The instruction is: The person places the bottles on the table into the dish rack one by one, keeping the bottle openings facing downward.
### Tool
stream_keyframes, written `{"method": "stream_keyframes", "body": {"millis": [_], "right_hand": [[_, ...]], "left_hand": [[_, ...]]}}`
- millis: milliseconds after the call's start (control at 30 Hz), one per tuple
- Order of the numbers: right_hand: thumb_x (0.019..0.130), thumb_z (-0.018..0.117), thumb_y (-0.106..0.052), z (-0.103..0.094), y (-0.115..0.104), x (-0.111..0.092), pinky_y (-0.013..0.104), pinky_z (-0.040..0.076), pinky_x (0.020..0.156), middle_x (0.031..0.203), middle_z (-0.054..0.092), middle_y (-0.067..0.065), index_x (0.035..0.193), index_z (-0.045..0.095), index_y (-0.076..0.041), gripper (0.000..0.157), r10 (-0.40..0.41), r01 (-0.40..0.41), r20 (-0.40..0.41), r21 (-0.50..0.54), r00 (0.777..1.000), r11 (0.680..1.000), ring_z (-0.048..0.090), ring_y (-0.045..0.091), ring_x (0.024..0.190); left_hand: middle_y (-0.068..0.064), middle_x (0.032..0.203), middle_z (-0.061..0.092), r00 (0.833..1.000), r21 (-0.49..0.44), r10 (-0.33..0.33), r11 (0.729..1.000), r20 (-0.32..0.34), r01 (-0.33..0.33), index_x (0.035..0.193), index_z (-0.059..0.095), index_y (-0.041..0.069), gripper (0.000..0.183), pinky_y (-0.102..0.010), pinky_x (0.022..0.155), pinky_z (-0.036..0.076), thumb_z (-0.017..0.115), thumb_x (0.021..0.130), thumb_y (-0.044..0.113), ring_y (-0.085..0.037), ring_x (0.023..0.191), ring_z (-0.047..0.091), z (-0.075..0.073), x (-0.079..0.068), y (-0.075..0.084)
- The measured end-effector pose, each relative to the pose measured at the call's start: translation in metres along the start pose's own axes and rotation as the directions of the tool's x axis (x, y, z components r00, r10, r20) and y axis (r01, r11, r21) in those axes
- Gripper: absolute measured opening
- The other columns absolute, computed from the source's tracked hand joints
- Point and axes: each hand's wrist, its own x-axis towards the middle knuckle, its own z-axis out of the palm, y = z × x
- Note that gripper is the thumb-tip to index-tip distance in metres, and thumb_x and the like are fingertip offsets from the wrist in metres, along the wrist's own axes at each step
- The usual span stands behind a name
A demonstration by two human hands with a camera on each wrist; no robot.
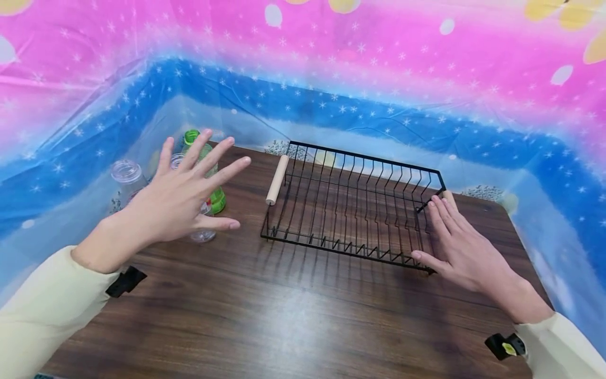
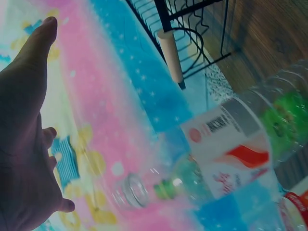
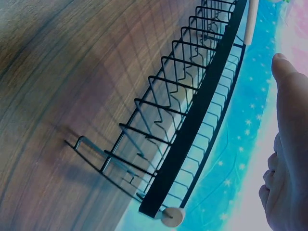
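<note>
A black wire dish rack (image 1: 364, 157) stands on the table, with a pale wooden handle (image 1: 277, 180) at its left end. My right hand (image 1: 466, 252) lies along the rack's right end, fingers straight and thumb pointing inward, partly covering the other wooden handle (image 1: 450, 198). Away to the left, my left hand (image 1: 172, 200) is raised with fingers spread wide, grasping nothing. Behind it are several plastic bottles, partly hidden: a clear one (image 1: 129, 175) and a green one (image 1: 218, 201). A clear bottle with a white and red label (image 2: 231, 149) shows up close in the left wrist view.
The dark wooden table (image 1: 284, 326) extends in front of the rack. A pink and blue patterned sheet (image 1: 307, 95) hangs around the table's back and sides. Black wrist cameras sit at both cuffs.
</note>
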Motion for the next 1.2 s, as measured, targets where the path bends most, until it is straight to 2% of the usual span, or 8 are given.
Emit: {"method": "stream_keyframes", "body": {"millis": [200, 500, 600, 700, 833, 933, 1000, 1200], "right_hand": [[0.091, 0.055, -0.055, 0.0, 0.003, -0.009, 0.03, -0.004, 0.118, 0.159, -0.012, 0.013, 0.151, 0.002, 0.003, 0.099, 0.035, -0.035, 0.008, 0.009, 0.999, 0.999, -0.008, 0.024, 0.147], [0.089, 0.058, -0.056, 0.001, 0.007, -0.018, 0.04, -0.001, 0.119, 0.16, -0.015, 0.007, 0.153, -0.001, -0.002, 0.103, 0.071, -0.072, 0.031, 0.042, 0.997, 0.997, -0.01, 0.022, 0.146], [0.088, 0.061, -0.056, 0.001, 0.01, -0.022, 0.04, -0.003, 0.119, 0.16, -0.014, 0.007, 0.153, -0.007, -0.007, 0.106, 0.096, -0.098, 0.029, 0.074, 0.995, 0.992, -0.01, 0.024, 0.146], [0.087, 0.062, -0.055, 0.001, 0.013, -0.028, 0.042, -0.002, 0.119, 0.16, -0.012, 0.01, 0.153, -0.009, -0.008, 0.108, 0.133, -0.136, 0.035, 0.101, 0.99, 0.985, -0.01, 0.029, 0.146], [0.086, 0.062, -0.058, 0.001, 0.016, -0.037, 0.057, 0.016, 0.113, 0.159, -0.013, 0.013, 0.152, -0.01, -0.007, 0.111, 0.228, -0.237, 0.078, 0.133, 0.971, 0.962, 0.0, 0.039, 0.145], [0.085, 0.062, -0.059, 0.004, 0.018, -0.043, 0.067, 0.032, 0.097, 0.158, -0.011, 0.017, 0.151, -0.01, -0.003, 0.113, 0.281, -0.293, 0.102, 0.143, 0.954, 0.945, 0.014, 0.049, 0.14], [0.085, 0.062, -0.06, 0.006, 0.019, -0.047, 0.07, 0.035, 0.089, 0.157, -0.009, 0.022, 0.151, -0.01, 0.0, 0.114, 0.302, -0.317, 0.117, 0.144, 0.946, 0.937, 0.022, 0.055, 0.134], [0.084, 0.063, -0.06, 0.013, 0.022, -0.057, 0.072, 0.037, 0.082, 0.153, 0.001, 0.033, 0.15, -0.009, 0.003, 0.116, 0.364, -0.388, 0.152, 0.178, 0.919, 0.904, 0.029, 0.06, 0.126]], "left_hand": [[-0.003, 0.162, -0.002, 0.998, -0.056, -0.059, 0.997, -0.037, 0.057, 0.156, 0.014, 0.027, 0.108, -0.076, 0.104, 0.001, 0.066, 0.072, 0.072, -0.028, 0.146, -0.014, 0.007, -0.019, -0.011], [-0.006, 0.162, 0.003, 0.991, -0.126, -0.124, 0.985, -0.053, 0.117, 0.156, 0.014, 0.024, 0.112, -0.073, 0.106, 0.003, 0.073, 0.069, 0.066, -0.032, 0.147, -0.008, 0.015, -0.043, -0.018], [-0.008, 0.162, 0.004, 0.988, -0.155, -0.143, 0.979, -0.061, 0.132, 0.156, 0.013, 0.025, 0.114, -0.071, 0.108, 0.002, 0.076, 0.068, 0.063, -0.033, 0.147, -0.006, 0.019, -0.05, -0.019], [-0.011, 0.161, 0.009, 0.984, -0.178, -0.158, 0.974, -0.082, 0.142, 0.156, 0.014, 0.024, 0.115, -0.07, 0.108, 0.007, 0.078, 0.068, 0.06, -0.035, 0.147, -0.002, 0.024, -0.056, -0.019], [-0.014, 0.159, 0.016, 0.974, -0.231, -0.194, 0.959, -0.119, 0.163, 0.155, 0.018, 0.021, 0.115, -0.069, 0.108, 0.013, 0.081, 0.066, 0.056, -0.036, 0.147, 0.003, 0.03, -0.062, -0.02], [-0.015, 0.158, 0.019, 0.964, -0.278, -0.224, 0.944, -0.146, 0.177, 0.154, 0.021, 0.018, 0.115, -0.068, 0.108, 0.014, 0.083, 0.064, 0.054, -0.037, 0.146, 0.007, 0.035, -0.066, -0.02], [-0.016, 0.157, 0.022, 0.958, -0.298, -0.24, 0.937, -0.16, 0.185, 0.154, 0.023, 0.017, 0.115, -0.068, 0.108, 0.015, 0.084, 0.063, 0.052, -0.039, 0.145, 0.009, 0.038, -0.068, -0.02], [-0.018, 0.156, 0.024, 0.941, -0.332, -0.295, 0.915, -0.164, 0.229, 0.154, 0.022, 0.016, 0.116, -0.069, 0.108, 0.015, 0.085, 0.062, 0.05, -0.038, 0.145, 0.01, 0.045, -0.077, -0.02]]}}
